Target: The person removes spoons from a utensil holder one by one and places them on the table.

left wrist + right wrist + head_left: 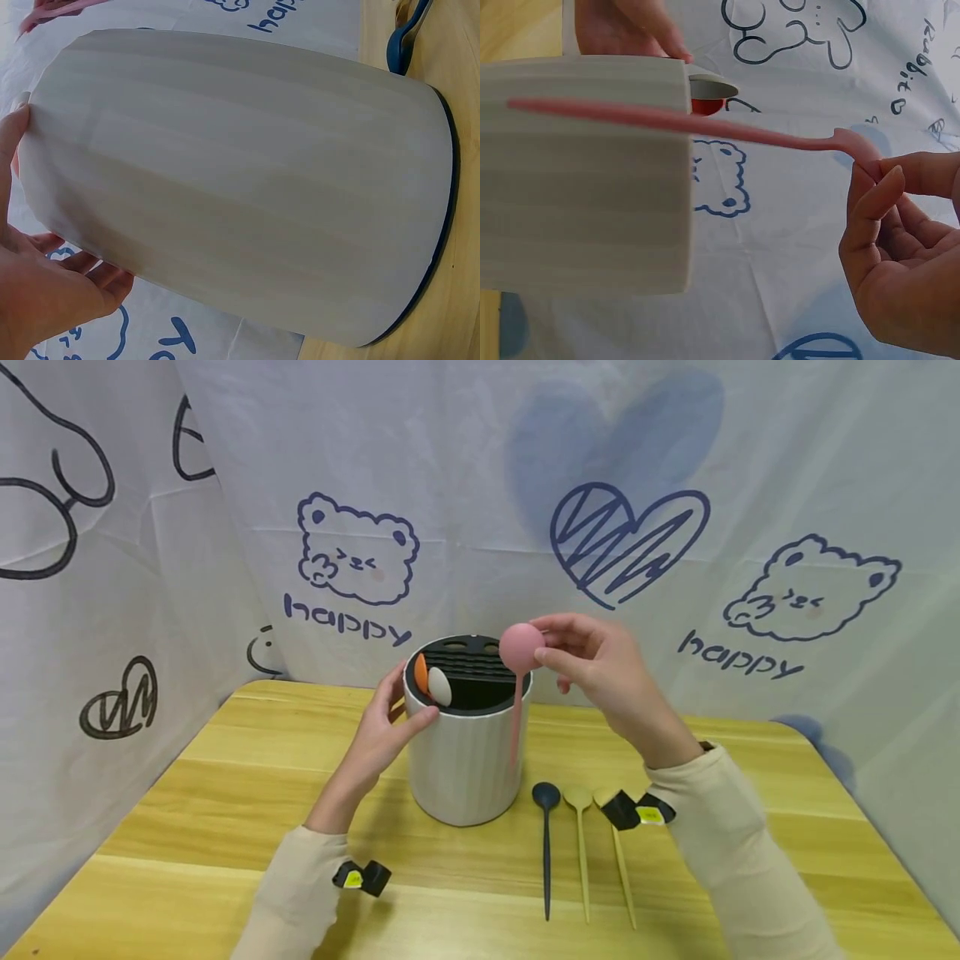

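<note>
A pink spoon [521, 650] hangs handle down in front of the right side of a white utensil holder [465, 768]. My right hand [600, 664] pinches the spoon by the edge of its round bowl. In the right wrist view the long pink handle [705, 125] runs across the holder's outer wall. My left hand [382, 727] grips the holder's left side near the rim, thumb at the front and fingers behind. Inside the black-topped holder stand an orange spoon [422, 673] and a white spoon [439, 687], their handles hidden.
On the wooden table [225, 810] in front of the holder lie a dark blue spoon [546, 795] and two yellowish spoons, the nearer one [579, 799] beside it. My right wrist camera partly covers the other. A printed cloth [465, 468] hangs behind the table.
</note>
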`<state>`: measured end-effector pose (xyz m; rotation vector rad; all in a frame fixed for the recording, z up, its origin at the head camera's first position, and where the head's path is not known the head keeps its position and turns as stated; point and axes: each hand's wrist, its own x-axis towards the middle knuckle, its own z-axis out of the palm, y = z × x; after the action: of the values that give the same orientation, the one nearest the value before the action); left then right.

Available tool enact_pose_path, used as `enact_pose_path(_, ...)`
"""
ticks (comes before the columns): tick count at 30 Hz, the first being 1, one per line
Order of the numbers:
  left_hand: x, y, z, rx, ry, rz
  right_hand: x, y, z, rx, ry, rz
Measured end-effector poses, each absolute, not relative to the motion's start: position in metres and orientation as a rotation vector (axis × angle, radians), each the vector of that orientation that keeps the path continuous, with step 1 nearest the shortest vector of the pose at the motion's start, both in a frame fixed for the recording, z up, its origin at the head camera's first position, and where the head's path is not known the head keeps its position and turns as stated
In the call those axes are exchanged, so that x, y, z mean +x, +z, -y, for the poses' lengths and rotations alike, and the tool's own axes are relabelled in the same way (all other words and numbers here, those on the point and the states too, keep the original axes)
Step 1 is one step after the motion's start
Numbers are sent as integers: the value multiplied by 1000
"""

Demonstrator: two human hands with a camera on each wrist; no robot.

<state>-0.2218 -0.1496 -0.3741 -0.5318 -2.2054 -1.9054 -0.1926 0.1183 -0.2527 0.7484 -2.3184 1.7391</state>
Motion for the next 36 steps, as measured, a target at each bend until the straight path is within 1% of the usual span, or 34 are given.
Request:
enact_pose_path(14, -222, -373, 150, -532, -1908, 2206, -192, -295, -122, 746, 1852, 2321)
enact_pose_path(24, -223, -374, 150, -541, -1909, 2204, -191, -315, -124, 671, 1934, 2346)
enact_pose_path(36, -222, -374, 150, -536, -1904, 2207, -190, -343, -141, 668, 1888, 2454)
